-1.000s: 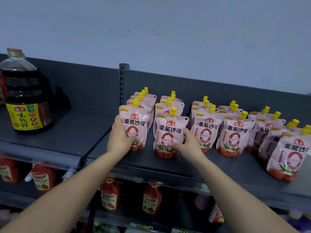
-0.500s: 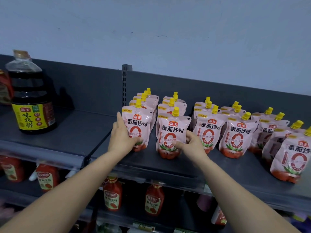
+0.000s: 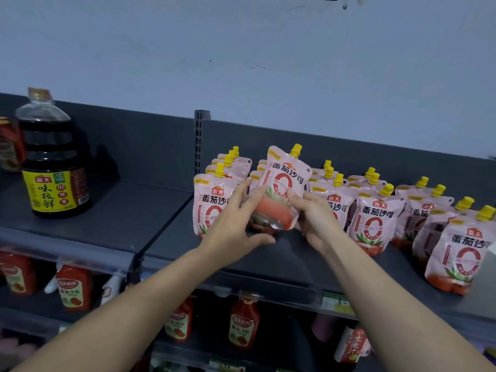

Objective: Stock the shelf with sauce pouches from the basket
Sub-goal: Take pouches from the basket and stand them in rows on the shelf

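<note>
A dark grey metal shelf [image 3: 112, 218] runs across the view, with a back panel of the same grey. Above it, from ten to two o'clock, rises a pale blue-grey wall [image 3: 241, 63] with faint marks and hairline cracks. A slotted upright post [image 3: 200, 140] splits the back panel at about twelve o'clock from the hands.

Both hands meet on one pink pouch [image 3: 284, 183] with a yellow cap. It is near the middle of the shelf, tilted so the cap points to one o'clock and the base tips toward the camera. The right hand [image 3: 316, 218] grips it, thumb pressed on the front and fingers hidden behind. The left hand [image 3: 233, 224] is open, its fingers nearly straight against the pouch's lower left side and its thumb spread beneath.

Matching pouches [image 3: 375, 218] stand in rows front to back on the shelf. One row is at nine o'clock from the held pouch, and several more stretch away toward three and four o'clock.

Far off at nine o'clock a large bottle [image 3: 53, 162] of dark sauce with a yellow label stands alone. The board between it and the pouches is bare.

Below the front rail [image 3: 268, 280], from six to eight o'clock, a lower shelf [image 3: 40, 304] holds small red bottles [image 3: 243, 323].
</note>
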Available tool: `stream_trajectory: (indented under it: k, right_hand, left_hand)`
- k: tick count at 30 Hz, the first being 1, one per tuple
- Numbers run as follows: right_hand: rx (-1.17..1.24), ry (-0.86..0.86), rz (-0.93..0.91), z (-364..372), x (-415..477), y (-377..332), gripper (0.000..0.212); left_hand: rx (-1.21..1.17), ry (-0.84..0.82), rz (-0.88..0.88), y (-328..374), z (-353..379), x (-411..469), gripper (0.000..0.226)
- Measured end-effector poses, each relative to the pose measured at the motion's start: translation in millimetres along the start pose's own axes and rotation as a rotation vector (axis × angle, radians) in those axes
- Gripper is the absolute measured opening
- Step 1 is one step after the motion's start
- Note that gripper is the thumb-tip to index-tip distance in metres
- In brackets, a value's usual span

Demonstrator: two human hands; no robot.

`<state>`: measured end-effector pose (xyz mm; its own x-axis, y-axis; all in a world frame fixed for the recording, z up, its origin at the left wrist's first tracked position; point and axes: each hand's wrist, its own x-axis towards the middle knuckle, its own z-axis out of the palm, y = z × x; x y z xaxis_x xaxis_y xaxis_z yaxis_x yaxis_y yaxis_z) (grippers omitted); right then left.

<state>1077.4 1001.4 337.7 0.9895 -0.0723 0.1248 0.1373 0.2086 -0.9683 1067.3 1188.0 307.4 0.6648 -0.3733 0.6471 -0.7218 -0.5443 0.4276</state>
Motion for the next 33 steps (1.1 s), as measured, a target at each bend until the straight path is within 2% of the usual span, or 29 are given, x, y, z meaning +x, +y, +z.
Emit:
stream_trajectory:
  k: [5,10,14,17,21,27,33]
  right_hand:
    - [0.048,-0.038,0.019,-2,-5,-8,0.017]
    - [0.007,-0.059,0.034,-4,-10,-7,0.019]
    - [-0.024,-0.079,0.031,-2,-12,-7,0.021]
    - [-0.038,-0.068,0.028,-2,-12,-9,0.022]
    - [-0.023,-0.072,0.04,-2,-15,-8,0.023]
    - [-0.034,-0.09,0.035,-2,-17,-4,0.022]
    - [-0.01,-0.052,-0.006,-7,-14,-7,0.02]
  left_hand:
    - [-0.124,0.077,-0.011,12,-1,10,0.08]
    - [-0.115,0.15,-0.054,17,3,11,0.074]
    - [-0.132,0.247,-0.06,17,7,8,0.054]
    - [-0.148,0.218,-0.075,15,6,8,0.056]
    - [-0.105,0.128,-0.101,10,3,8,0.072]
    - [-0.134,0.19,-0.088,15,8,6,0.062]
    - [-0.223,0.043,-0.079,9,3,10,0.071]
